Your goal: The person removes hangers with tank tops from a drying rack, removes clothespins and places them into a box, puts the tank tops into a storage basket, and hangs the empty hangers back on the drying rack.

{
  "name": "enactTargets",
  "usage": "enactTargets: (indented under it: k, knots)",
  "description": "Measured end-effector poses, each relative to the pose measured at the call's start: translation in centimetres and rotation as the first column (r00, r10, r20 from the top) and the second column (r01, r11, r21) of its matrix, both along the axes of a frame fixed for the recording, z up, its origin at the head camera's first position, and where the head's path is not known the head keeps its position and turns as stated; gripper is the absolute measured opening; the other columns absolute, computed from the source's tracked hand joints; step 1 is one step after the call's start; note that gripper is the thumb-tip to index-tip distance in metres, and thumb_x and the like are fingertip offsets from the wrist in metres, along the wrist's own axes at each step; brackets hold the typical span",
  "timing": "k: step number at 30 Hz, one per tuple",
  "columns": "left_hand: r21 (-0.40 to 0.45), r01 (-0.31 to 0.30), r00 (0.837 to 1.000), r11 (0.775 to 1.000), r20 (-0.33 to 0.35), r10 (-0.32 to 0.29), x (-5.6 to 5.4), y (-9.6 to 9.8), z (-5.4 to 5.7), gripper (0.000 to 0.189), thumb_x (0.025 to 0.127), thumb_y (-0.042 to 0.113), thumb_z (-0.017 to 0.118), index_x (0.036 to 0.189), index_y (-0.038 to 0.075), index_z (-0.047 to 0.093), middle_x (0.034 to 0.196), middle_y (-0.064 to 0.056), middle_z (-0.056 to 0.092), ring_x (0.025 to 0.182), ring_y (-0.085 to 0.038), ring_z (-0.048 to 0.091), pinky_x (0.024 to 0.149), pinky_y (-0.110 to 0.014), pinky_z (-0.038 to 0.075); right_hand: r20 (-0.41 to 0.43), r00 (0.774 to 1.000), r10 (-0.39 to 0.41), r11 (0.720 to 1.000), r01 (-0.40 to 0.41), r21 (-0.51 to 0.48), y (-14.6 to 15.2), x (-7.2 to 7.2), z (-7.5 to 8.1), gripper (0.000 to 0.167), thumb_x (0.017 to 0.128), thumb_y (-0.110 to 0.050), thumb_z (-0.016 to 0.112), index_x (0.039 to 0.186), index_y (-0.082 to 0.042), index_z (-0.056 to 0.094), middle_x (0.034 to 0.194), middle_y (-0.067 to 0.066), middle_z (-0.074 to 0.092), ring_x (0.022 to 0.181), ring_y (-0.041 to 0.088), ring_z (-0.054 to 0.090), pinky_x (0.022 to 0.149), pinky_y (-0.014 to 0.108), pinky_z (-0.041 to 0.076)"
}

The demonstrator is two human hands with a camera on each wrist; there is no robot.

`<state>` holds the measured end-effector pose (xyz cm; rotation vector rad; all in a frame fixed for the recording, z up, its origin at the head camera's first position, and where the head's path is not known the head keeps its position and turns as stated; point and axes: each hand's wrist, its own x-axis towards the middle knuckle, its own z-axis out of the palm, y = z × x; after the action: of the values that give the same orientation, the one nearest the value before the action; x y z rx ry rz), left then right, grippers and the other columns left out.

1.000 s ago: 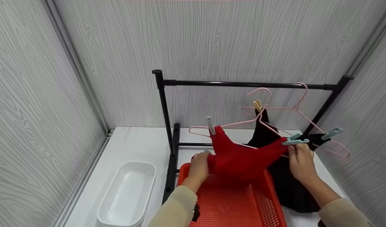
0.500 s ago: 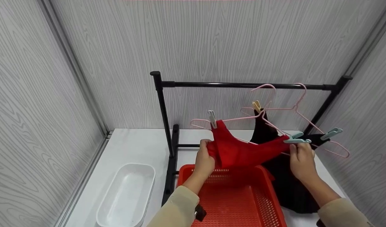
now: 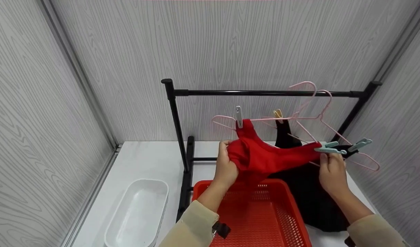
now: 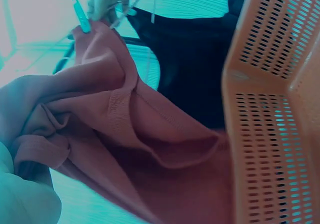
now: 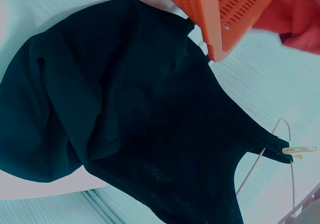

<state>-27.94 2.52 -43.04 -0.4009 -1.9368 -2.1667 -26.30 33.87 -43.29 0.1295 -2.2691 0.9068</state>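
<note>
A red tank top hangs from a pink hanger, its straps fixed by a pale clothespin and a teal clothespin. My left hand grips the bunched left side of the top. Up at the other strap, just under the teal clothespin, my right hand pinches the top at the hanger's end. In the left wrist view the loose folds of the tank top spread between both hands. The hanger's hook overlaps the black rail in the head view.
Behind, a black tank top hangs on a second pink hanger, with a yellow clothespin and another teal clothespin. A red perforated basket stands below my hands. At left lies a white tray.
My left hand has lifted the red tank top's left side up from the basket. The hanger has risen and shifted right, its hook now level with the rail. My right hand has moved slightly right.
</note>
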Motion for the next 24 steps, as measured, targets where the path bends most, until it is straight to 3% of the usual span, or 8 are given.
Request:
enactTargets:
  k: [9,13,17,24]
  knots:
    - [0.057,0.058,0.993,0.997,-0.105,-0.052,0.9,-0.5,1.6,0.024,0.101,0.001,0.045,0.125,0.005,0.041,0.116,-0.01,0.058,0.107,-0.021,0.057,0.09,-0.033,0.049,-0.026,1.0,0.011,1.0,-0.011,-0.021,-0.1,0.0,0.2,0.024,0.104,-0.005,0.044,0.106,0.016,0.054,0.104,0.036,0.053,0.103,0.052,0.046,0.091,0.064,0.028]
    - [0.055,0.1,0.988,0.993,-0.128,-0.092,1.1,-0.7,1.7,0.022,0.102,0.005,0.047,0.123,0.004,0.042,0.113,-0.011,0.061,0.105,-0.021,0.058,0.088,-0.032,0.049,-0.052,0.998,0.029,0.999,-0.03,-0.019,0.1,-0.1,0.1,0.02,0.103,-0.003,0.045,0.108,0.015,0.052,0.103,0.035,0.054,0.105,0.051,0.046,0.093,0.063,0.027]
    - [0.029,0.149,0.986,0.988,-0.078,-0.146,0.9,-0.8,0.6,0.021,0.102,0.008,0.049,0.122,0.004,0.043,0.109,-0.008,0.064,0.099,-0.018,0.059,0.085,-0.03,0.049,-0.072,0.997,0.033,0.999,-0.034,-0.006,0.1,-0.1,-0.1,0.018,0.101,-0.001,0.046,0.108,0.015,0.053,0.102,0.035,0.055,0.105,0.05,0.046,0.092,0.061,0.028]
    - [-0.104,0.266,0.962,0.958,0.099,-0.256,0.2,-1.5,-3.1,0.024,0.104,0.009,0.044,0.128,0.003,0.045,0.103,-0.009,0.067,0.089,-0.014,0.062,0.08,-0.028,0.05,-0.103,0.993,0.048,0.999,-0.046,0.019,0.0,0.1,-0.3,0.017,0.101,0.0,0.048,0.105,0.015,0.055,0.098,0.034,0.055,0.1,0.049,0.047,0.087,0.058,0.027]
